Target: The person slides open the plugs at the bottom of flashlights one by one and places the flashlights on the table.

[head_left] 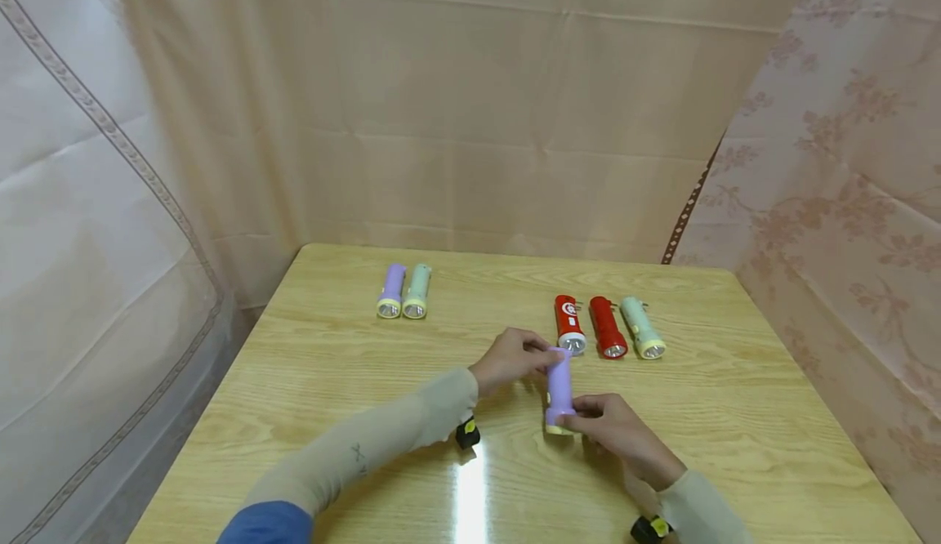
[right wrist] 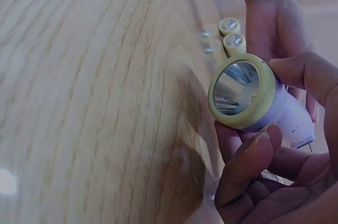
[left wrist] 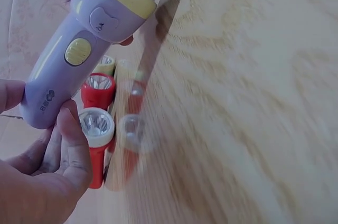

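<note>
A purple flashlight (head_left: 559, 385) with a pale yellow head ring is held just above the table between both hands. My left hand (head_left: 515, 358) pinches its tail end between thumb and fingers. At the head end, my right hand (head_left: 621, 434) grips the wider part. The left wrist view shows the flashlight's yellow switch (left wrist: 78, 52) facing that camera. In the right wrist view its reflector (right wrist: 236, 87) is visible inside the yellow ring. Just behind the held flashlight lie a red flashlight with a white rim (head_left: 569, 323), an all-red flashlight (head_left: 608, 327) and a mint green flashlight (head_left: 643, 327).
Toward the back left of the wooden table (head_left: 331, 413), a second purple flashlight (head_left: 393, 287) lies beside another mint green flashlight (head_left: 417, 291), heads toward me. Beige cloth (head_left: 470, 119) hangs behind the table, with patterned curtains at both sides.
</note>
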The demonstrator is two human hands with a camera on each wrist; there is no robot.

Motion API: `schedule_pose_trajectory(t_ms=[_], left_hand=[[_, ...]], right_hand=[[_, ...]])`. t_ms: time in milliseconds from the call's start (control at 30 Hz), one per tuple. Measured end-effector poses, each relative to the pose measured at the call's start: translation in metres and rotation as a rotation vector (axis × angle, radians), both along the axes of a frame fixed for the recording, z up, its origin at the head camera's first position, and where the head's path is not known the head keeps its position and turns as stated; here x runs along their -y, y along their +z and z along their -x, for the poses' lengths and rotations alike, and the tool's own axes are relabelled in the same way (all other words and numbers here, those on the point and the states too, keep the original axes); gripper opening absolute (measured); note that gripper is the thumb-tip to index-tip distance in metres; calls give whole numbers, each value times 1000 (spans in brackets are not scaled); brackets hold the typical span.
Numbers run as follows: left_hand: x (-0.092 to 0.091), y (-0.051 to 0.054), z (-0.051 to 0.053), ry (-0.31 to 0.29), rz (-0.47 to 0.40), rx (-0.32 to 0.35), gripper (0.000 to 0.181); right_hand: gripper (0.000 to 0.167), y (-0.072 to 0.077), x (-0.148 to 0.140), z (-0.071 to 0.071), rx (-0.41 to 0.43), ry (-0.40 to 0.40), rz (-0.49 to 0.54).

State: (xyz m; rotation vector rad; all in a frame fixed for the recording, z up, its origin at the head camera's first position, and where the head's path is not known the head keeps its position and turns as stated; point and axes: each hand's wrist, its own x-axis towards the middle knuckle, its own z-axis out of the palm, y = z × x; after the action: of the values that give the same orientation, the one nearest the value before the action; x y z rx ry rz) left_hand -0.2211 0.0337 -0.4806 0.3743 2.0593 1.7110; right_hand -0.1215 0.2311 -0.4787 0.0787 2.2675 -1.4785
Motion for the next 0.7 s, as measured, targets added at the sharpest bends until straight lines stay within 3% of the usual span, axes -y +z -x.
schedule_pose_trajectory(t_ms=[700], left_hand=[[-48,-5,-5,31,-39,33,29]], right_hand=[[55,3,-43,-6,4,-5,-44]])
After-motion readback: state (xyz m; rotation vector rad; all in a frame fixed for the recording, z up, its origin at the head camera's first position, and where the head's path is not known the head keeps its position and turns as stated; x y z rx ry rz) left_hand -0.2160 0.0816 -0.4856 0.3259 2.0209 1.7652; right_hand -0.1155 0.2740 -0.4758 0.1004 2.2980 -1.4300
